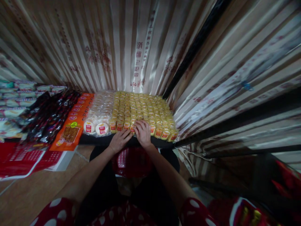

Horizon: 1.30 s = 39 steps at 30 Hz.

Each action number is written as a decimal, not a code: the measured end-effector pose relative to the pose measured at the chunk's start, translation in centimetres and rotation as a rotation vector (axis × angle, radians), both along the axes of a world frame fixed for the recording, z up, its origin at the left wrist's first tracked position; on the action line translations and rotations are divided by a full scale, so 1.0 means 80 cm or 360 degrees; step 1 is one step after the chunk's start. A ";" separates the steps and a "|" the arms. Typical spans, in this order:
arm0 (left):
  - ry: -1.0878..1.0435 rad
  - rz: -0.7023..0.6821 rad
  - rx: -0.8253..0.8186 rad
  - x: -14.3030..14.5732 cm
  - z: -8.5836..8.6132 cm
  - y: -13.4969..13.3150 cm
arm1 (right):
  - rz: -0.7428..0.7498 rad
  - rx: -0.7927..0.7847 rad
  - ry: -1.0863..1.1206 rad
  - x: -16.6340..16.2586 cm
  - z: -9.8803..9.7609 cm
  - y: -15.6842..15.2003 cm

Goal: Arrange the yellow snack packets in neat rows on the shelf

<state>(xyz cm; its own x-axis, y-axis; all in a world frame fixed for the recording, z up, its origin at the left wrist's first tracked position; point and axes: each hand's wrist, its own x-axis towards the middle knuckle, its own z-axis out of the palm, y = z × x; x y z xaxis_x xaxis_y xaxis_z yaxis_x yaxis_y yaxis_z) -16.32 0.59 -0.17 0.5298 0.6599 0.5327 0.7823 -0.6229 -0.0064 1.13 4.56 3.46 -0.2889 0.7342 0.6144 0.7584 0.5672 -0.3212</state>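
Note:
Rows of small yellow wrapped snack packets (145,110) stand tightly packed on a dark shelf (94,140). My left hand (119,140) lies at the front edge of these rows, fingers bent together over a front packet. Close beside it, my right hand (142,132) curls its fingers over the front packets too, reaching slightly farther in. The packets directly beneath both hands are partly hidden, and the fingertips are hard to see in the dim light. Left of the yellow rows are clear-wrapped round white crackers (102,128), lined up in columns.
Orange snack bags (70,125), black shiny packets (51,116) and pale packs (14,102) fill the shelf leftward. Behind hangs a pleated printed curtain (127,47), crossed by a dark pole (195,47). A red basket (131,163) is below my hands. Red packages (249,213) lie lower right.

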 end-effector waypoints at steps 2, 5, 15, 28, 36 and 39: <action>0.0027 0.0015 -0.0032 0.002 0.001 0.000 | 0.0036 0.0015 0.0018 0.005 0.004 -0.006; 0.0010 0.0063 -0.0054 0.004 0.002 0.001 | 0.0025 0.0015 0.0049 0.017 0.002 -0.025; -0.0037 -0.0070 -0.0126 0.004 0.002 -0.003 | 0.0017 -0.0178 -0.0061 0.030 -0.047 -0.064; -0.0047 -0.0160 -0.0182 0.016 0.011 -0.010 | -0.0068 -0.0193 0.0239 0.059 -0.044 -0.061; -0.0080 -0.0179 -0.0257 0.059 0.010 -0.003 | -0.0003 -0.0281 0.0289 0.058 -0.035 -0.049; -0.0127 -0.0177 -0.0247 0.057 0.006 -0.014 | -0.0049 -0.0320 0.0331 0.067 -0.035 -0.070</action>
